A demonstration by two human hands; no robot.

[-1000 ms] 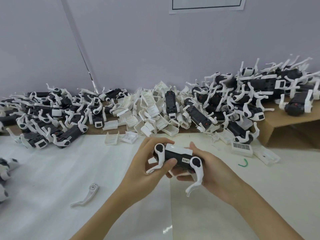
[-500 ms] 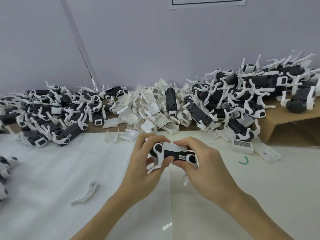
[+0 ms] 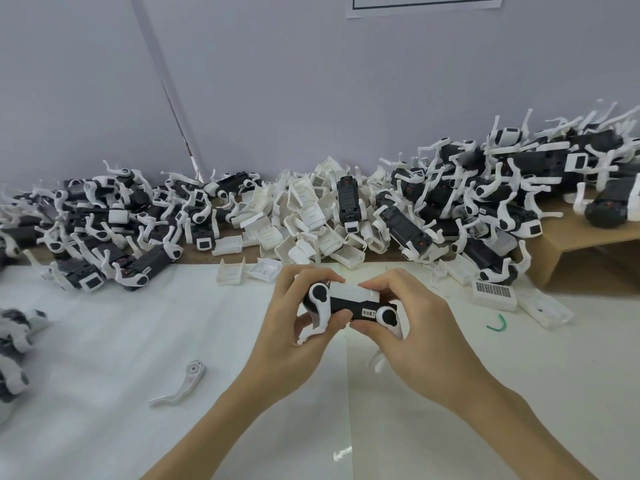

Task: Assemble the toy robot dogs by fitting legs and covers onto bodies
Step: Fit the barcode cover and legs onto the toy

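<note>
I hold one black toy dog body (image 3: 349, 303) with white legs above the middle of the white table (image 3: 138, 341). A white cover (image 3: 353, 292) sits on its top. My left hand (image 3: 294, 334) grips the left end, thumb under a white leg. My right hand (image 3: 419, 337) grips the right end, its fingers curled over the cover's top edge. One loose white leg (image 3: 180, 384) lies on the table to the left.
A heap of loose white covers (image 3: 304, 223) lies at the back centre. Black bodies with legs are piled at back left (image 3: 104, 237) and back right (image 3: 485, 202), some on a cardboard box (image 3: 588, 244). Finished dogs (image 3: 14, 341) sit at the far left edge. A green scrap (image 3: 497, 325) lies right.
Both hands lifted the body slightly and drew closer together. My right hand moved from under the body to over the cover on top.
</note>
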